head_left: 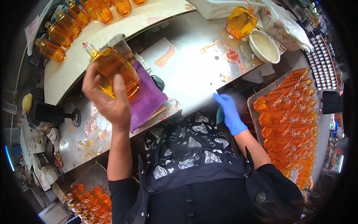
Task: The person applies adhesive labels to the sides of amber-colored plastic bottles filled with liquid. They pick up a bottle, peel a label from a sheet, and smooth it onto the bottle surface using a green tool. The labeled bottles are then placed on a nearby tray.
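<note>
My bare left hand (110, 93) grips a clear glass bottle (128, 76) of amber liquid, its neck tilted to the upper left. It is above the left part of the metal worktable, over a purple cloth (147, 99). My right hand (229, 114), in a blue glove, is at the table's front edge with its fingers stretched toward it; I see nothing held in them. Something teal (220, 116) shows just beside that hand, its kind unclear. A white sheet with a red and yellow label (165, 56) lies on the table between my hands.
Amber bottles (59, 35) line the raised curved shelf at the far left. Another bottle (241, 22) and a white bowl (264, 46) are at the far right. Many bottles (285, 115) lie in a crate on my right, more (91, 201) at lower left. A black stand (52, 113) is left.
</note>
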A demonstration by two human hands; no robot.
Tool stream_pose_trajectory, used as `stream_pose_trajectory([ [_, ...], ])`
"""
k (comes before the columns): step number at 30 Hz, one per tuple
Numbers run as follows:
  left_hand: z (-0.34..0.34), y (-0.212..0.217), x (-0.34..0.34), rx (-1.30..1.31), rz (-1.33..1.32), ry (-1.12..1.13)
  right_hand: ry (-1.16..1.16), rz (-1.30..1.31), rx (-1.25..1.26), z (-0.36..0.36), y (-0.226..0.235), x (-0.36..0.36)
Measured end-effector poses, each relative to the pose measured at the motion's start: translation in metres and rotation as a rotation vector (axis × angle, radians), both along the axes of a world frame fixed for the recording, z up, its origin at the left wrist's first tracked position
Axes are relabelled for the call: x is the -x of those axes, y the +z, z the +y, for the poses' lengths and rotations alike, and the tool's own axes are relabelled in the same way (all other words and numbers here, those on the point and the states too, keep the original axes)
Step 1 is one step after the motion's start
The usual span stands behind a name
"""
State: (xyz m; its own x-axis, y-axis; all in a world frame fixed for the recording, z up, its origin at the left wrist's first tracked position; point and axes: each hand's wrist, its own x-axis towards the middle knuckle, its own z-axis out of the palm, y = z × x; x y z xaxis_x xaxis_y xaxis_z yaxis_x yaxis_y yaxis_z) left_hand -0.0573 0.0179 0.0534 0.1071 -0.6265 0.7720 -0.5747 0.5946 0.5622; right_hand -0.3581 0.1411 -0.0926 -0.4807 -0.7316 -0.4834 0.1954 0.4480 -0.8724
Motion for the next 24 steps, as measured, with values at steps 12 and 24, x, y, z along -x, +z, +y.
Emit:
stream_pose_trajectory([
  [12, -0.105, -0.025, 0.114, -0.288, -0.810, -0.794, 0.734, 1.030, 0.409, -0.044, 0.172, 0.037],
  [24, -0.130, -0.044, 0.117, -0.864, -0.496, -0.626, 0.881, 0.938, -0.080, -0.138, 0.145, 0.197],
])
